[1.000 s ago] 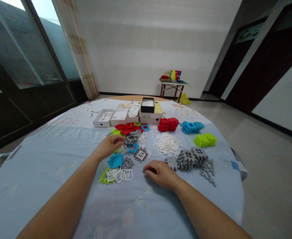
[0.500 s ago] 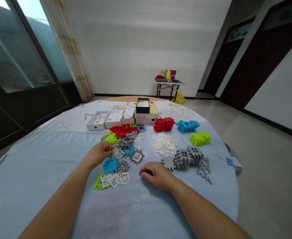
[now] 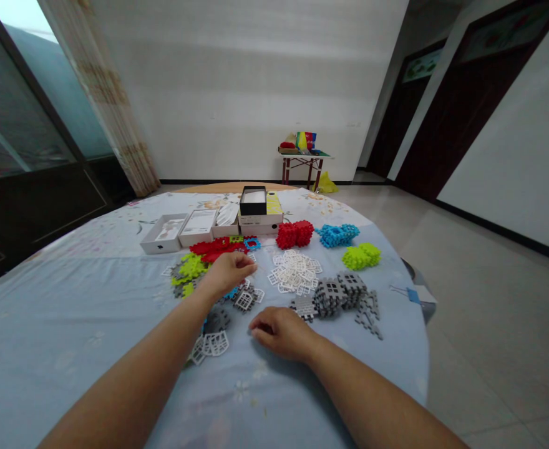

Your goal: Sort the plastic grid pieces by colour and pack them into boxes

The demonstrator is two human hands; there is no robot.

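Note:
My left hand (image 3: 230, 274) reaches over the mixed pile, its thumb and fingers pinched together; whatever is between them, if anything, is too small to make out. Under and around it lie red pieces (image 3: 213, 248), lime-green pieces (image 3: 193, 266) and grey pieces (image 3: 217, 319) of interlocking plastic building tiles. White lattice window pieces (image 3: 216, 343) are partly covered by my left forearm. My right hand (image 3: 281, 332) rests on the cloth with fingers curled in, nothing visible in them. Just beyond it is a heap of white lattice pieces (image 3: 295, 272).
Stacked grey tiles (image 3: 329, 298), a red bundle (image 3: 294, 234), a blue bundle (image 3: 337, 235) and a green bundle (image 3: 361, 255) sit on the right. White boxes (image 3: 165, 234) and a black box (image 3: 252, 201) line the back of the cloth-covered round table.
My left hand has moved right and slightly away from me, off the left side of the pile. My right hand stays on the cloth. The view has turned a little right.

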